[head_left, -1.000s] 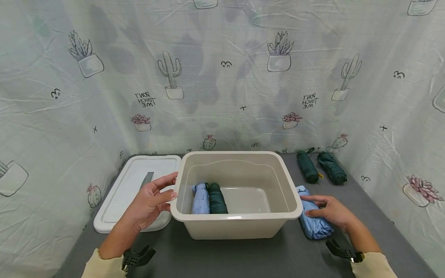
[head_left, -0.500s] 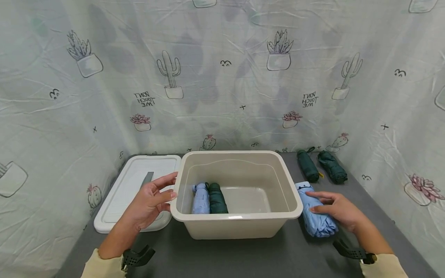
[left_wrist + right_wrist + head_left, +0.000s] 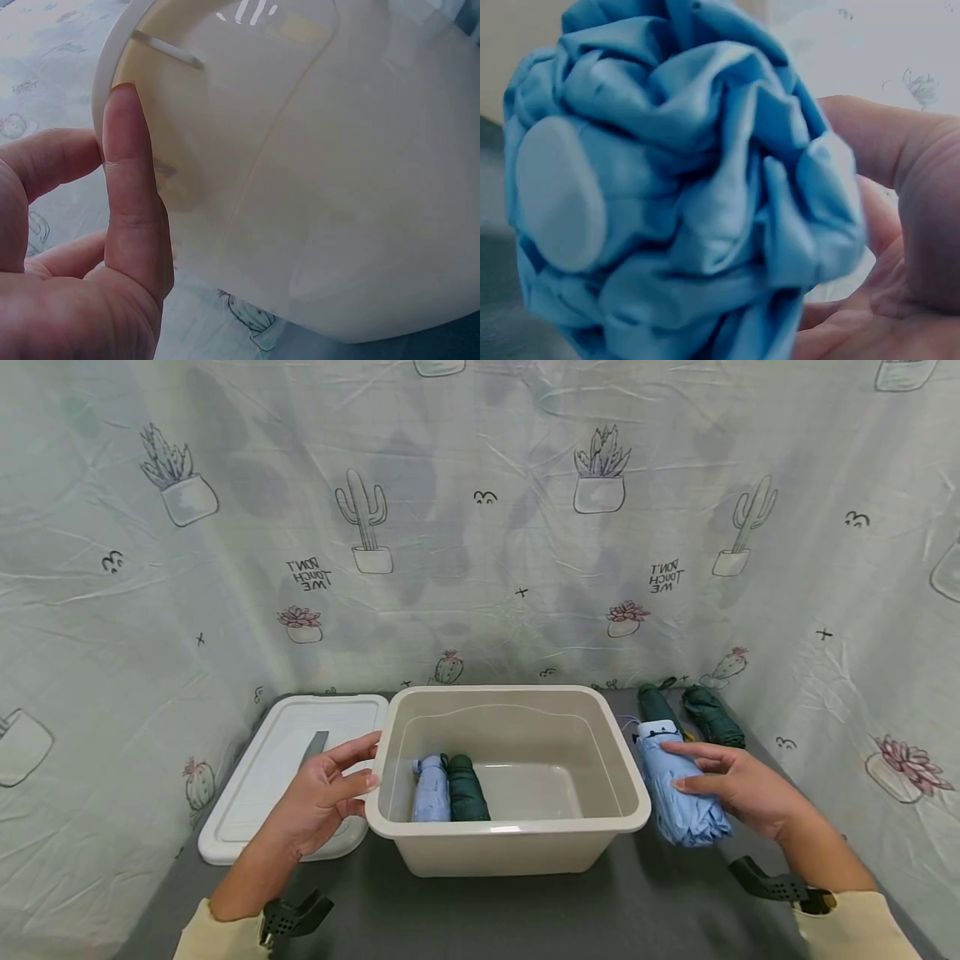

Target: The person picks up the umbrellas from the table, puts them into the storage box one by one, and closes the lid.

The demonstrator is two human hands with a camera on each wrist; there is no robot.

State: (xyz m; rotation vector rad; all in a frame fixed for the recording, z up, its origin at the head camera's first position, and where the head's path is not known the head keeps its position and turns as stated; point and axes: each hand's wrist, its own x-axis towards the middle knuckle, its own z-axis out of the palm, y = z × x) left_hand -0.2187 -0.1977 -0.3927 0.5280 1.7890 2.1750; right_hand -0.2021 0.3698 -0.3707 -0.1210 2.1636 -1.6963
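A folded light blue umbrella (image 3: 678, 789) is off the table just right of the beige plastic bin (image 3: 517, 829). My right hand (image 3: 738, 785) grips it from the right side. Its gathered fabric and pale round end (image 3: 562, 193) fill much of the right wrist view. At the bin's left end, my left hand (image 3: 322, 793) holds the rim (image 3: 105, 82) between thumb and fingers. Side by side in the bin's left part lie a pale blue umbrella (image 3: 432, 789) and a dark green umbrella (image 3: 467, 787).
A white lid (image 3: 255, 777) lies flat left of the bin. At the back right lie two more dark green umbrellas, one (image 3: 654, 703) partly hidden by the lifted blue one, the other (image 3: 712, 717) beside it. A patterned curtain (image 3: 480, 543) encloses the grey table (image 3: 525, 918).
My right hand has raised the light blue umbrella off the table and shifted slightly right and away from me. The left hand and the bin have stayed in place.
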